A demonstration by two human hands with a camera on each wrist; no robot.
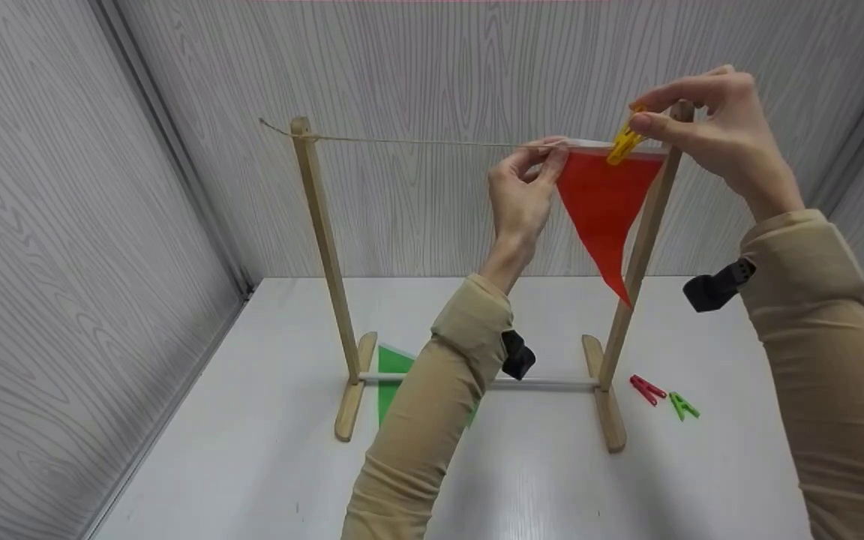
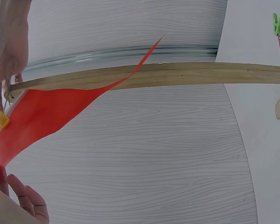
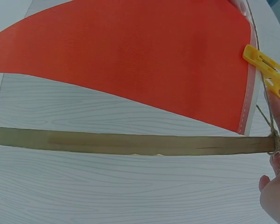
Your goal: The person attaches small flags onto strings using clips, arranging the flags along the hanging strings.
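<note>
A red triangular pennant [image 1: 604, 202] with a white top band hangs at the string [image 1: 417, 141], close to the right post. My left hand [image 1: 523, 191] pinches the pennant's upper left corner together with the string. Between thumb and fingers of my right hand [image 1: 724, 124] is a yellow clothespin [image 1: 625, 142], its jaws over the pennant's top band. In the right wrist view the clothespin [image 3: 266, 67] sits across the white band and the string. The pennant's tip curls in front of the right post [image 1: 646, 247].
The wooden stand has a left post [image 1: 319, 232] and a white crossbar [image 1: 544, 383]. A green pennant [image 1: 394, 364] lies on the white table [image 1: 267, 465], partly behind my left sleeve. Right of the stand lie a red clothespin [image 1: 648, 390] and a green clothespin [image 1: 683, 406].
</note>
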